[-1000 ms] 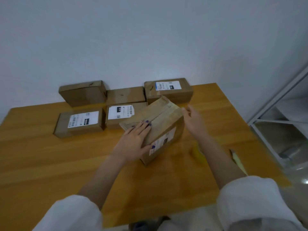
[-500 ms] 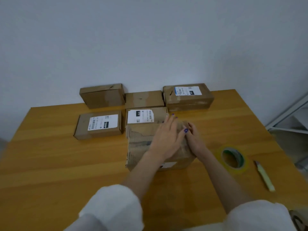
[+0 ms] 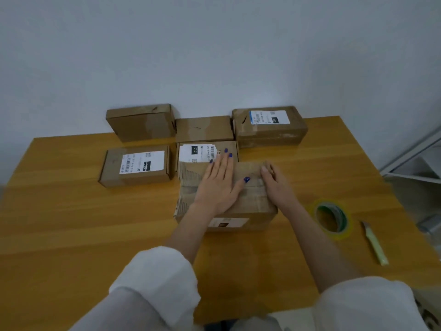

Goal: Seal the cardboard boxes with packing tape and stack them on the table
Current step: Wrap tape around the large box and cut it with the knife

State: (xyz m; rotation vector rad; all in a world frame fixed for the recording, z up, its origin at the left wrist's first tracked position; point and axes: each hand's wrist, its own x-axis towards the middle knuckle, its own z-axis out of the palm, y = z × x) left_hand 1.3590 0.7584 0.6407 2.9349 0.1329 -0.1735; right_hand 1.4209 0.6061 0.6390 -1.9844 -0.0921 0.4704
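A pale yellow-green utility knife [image 3: 375, 244] lies flat on the tabletop [image 3: 71, 223] close to its right edge, with the narrow blade end pointing away from the person and the handle end toward the near edge. A plain white wall [image 3: 214, 56], evenly lit, rises behind the far edge of the tabletop. At the far right stands a white metal frame [image 3: 412, 178] with one slanting bar and one level bar. What sits lower inside it is too blurred to tell.
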